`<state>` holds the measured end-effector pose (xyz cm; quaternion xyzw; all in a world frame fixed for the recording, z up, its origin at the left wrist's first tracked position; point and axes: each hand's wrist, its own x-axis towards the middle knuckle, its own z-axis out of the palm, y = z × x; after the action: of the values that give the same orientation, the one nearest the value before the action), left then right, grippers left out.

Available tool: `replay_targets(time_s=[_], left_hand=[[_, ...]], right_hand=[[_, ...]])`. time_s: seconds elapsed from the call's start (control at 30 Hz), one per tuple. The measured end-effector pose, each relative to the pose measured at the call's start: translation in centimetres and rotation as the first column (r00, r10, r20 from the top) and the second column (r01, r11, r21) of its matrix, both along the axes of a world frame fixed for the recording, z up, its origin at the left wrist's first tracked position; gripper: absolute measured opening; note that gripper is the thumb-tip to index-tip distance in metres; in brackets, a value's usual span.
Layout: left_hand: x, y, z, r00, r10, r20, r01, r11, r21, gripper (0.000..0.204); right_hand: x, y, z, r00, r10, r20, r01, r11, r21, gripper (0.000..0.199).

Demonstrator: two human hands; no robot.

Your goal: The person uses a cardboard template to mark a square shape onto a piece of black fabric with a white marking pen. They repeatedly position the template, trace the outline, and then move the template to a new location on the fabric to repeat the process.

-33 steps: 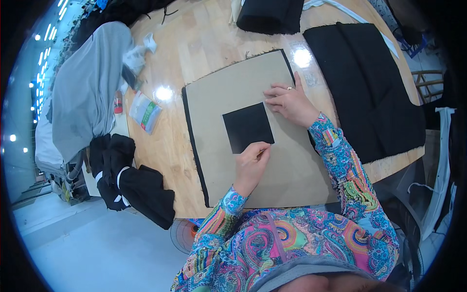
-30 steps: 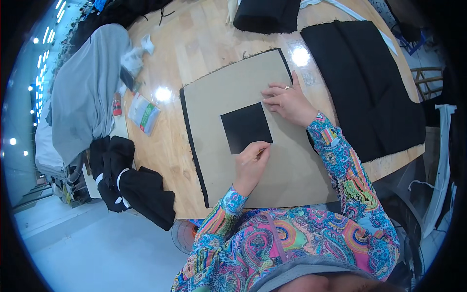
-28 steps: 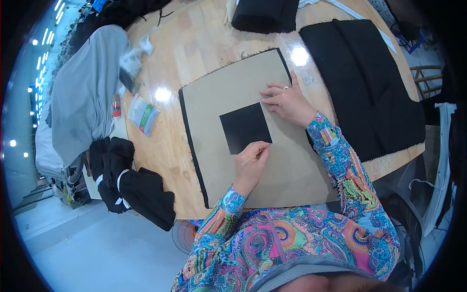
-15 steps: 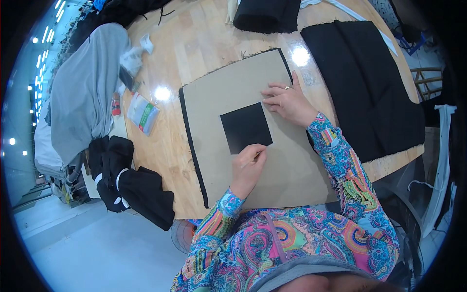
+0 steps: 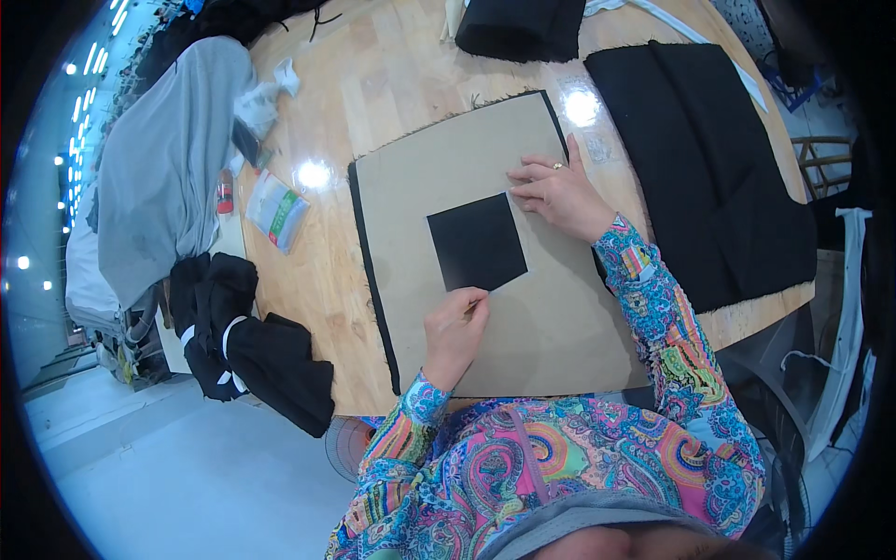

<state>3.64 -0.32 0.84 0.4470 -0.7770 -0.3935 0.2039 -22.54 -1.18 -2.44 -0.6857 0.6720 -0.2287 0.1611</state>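
A beige fabric panel point(image 5: 541, 327) with black edges and frayed threads along its far side lies flat on the wooden table point(image 5: 317, 355). Near its middle is a smooth black square point(image 5: 476, 241), with faint pale marks at some corners. My left hand point(image 5: 455, 334) is closed in a pinch at the square's near edge, toward the left corner. Whatever sits between those fingertips is too small to name. With its fingers spread, my right hand point(image 5: 565, 196) rests on the panel by the square's far right corner; a ring is on one finger.
Folded black fabric point(image 5: 709, 177) covers the table's right side, and a black roll point(image 5: 518, 28) lies at the far edge. On the left are a plastic packet point(image 5: 277, 213), a small red container point(image 5: 225, 191), a grey cloth point(image 5: 168, 168) and bundled black fabric point(image 5: 275, 359) hanging over the edge.
My left hand has slid left along the square's near edge, from near the right corner toward the left one. My right hand stays in place on the panel.
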Motion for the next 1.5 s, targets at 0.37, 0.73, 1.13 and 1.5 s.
replay_targets(time_s=[0.37, 0.73, 1.13, 1.5], left_hand=[[-0.7, -0.9, 0.3, 0.995, 0.027, -0.095, -0.020, 0.997, 0.069, 0.007], [-9.4, -7.3, -2.4, 0.979, 0.099, -0.177, -0.113, 0.991, -0.070, 0.014], [-10.0, -7.1, -2.1, 0.989, 0.065, -0.131, -0.083, 0.987, -0.140, 0.014], [-7.7, -3.7, -0.9, 0.987, -0.152, -0.043, 0.138, 0.961, -0.240, 0.007]], right_hand=[[-0.2, 0.1, -0.2, 1.000, -0.004, 0.007, 0.004, 1.000, 0.008, 0.020], [0.0, 0.0, 0.0, 1.000, 0.000, -0.008, 0.001, 1.000, 0.014, 0.020], [0.0, 0.2, 0.0, 1.000, -0.006, 0.009, 0.006, 1.000, -0.009, 0.020], [-0.1, 0.2, -0.4, 1.000, -0.012, 0.013, 0.012, 1.000, -0.020, 0.020]])
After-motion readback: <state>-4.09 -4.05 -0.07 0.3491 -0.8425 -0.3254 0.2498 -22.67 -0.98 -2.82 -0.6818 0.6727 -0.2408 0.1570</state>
